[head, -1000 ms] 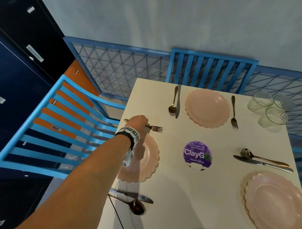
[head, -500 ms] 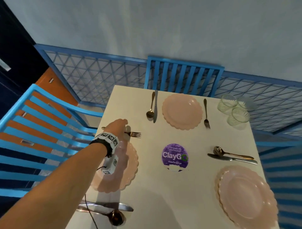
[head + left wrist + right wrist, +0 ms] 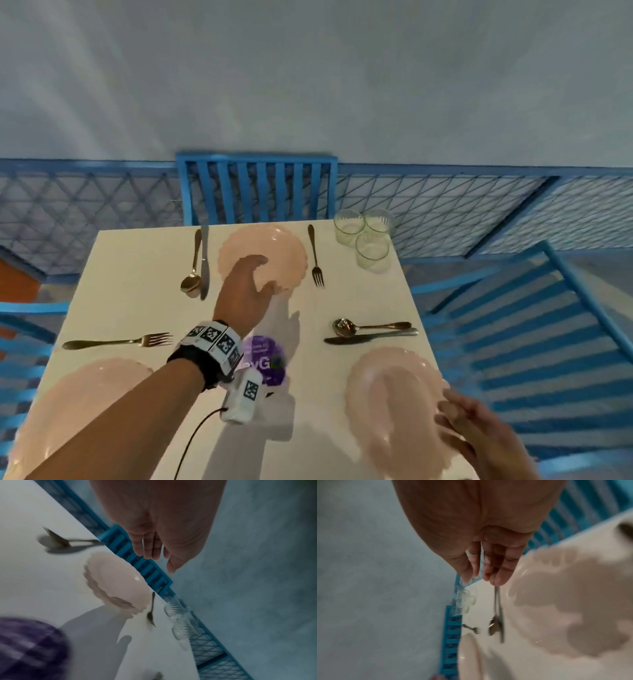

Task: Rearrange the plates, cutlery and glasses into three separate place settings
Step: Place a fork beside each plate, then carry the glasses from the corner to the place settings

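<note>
Three pink scalloped plates lie on the white table (image 3: 144, 260): a far plate (image 3: 274, 246), a near-left plate (image 3: 78, 404) and a near-right plate (image 3: 390, 404). Three glasses (image 3: 363, 236) cluster at the far right corner. My left hand (image 3: 255, 279) hovers open and empty over the far plate's near edge; the left wrist view shows its fingers (image 3: 149, 550) straight above that plate (image 3: 116, 582). My right hand (image 3: 479, 435) lies relaxed over the near-right plate's right rim, holding nothing; contact is unclear. A fork (image 3: 116, 341) lies alone at the left.
A spoon (image 3: 192, 267) and knife (image 3: 204, 263) lie left of the far plate, a fork (image 3: 315, 255) to its right. Another spoon (image 3: 370, 326) and knife (image 3: 370, 337) lie above the near-right plate. A purple sticker (image 3: 270, 356) marks the middle. Blue chairs (image 3: 257, 188) surround the table.
My left hand let go of the fork at the left and swung right and forward to the far plate. The right hand came into view at the near-right plate.
</note>
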A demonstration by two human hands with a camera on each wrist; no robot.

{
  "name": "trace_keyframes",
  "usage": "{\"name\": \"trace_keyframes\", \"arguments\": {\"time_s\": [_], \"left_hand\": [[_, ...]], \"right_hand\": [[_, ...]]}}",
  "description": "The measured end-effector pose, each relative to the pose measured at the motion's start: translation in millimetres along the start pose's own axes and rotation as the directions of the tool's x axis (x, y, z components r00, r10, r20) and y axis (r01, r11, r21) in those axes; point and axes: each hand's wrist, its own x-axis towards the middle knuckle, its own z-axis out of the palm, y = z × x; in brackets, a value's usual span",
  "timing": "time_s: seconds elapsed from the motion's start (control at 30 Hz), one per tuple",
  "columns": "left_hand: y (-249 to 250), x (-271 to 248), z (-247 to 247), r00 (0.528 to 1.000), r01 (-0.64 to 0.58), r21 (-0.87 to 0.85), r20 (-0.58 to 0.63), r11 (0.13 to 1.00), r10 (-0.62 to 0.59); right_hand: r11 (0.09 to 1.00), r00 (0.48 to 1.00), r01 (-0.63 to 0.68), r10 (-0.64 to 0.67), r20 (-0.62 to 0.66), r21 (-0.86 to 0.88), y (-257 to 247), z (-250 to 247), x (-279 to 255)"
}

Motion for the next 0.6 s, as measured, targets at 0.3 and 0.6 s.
{"name": "trace_keyframes", "arguments": {"time_s": [0.3,0.6], "left_hand": [[55,106,133,0.982,0.185,-0.258,0.079,0.948,-0.171],[33,178,213,0.969,0.231,-0.279,0.148,0.932,-0.196]], "right_hand": [[0.975,0.975,0.219,-0.22,-0.024,-0.038,-69,118,174],[0.928,0.941,0.336,-0.339,0.008,-0.159,-77,151,270]]}}
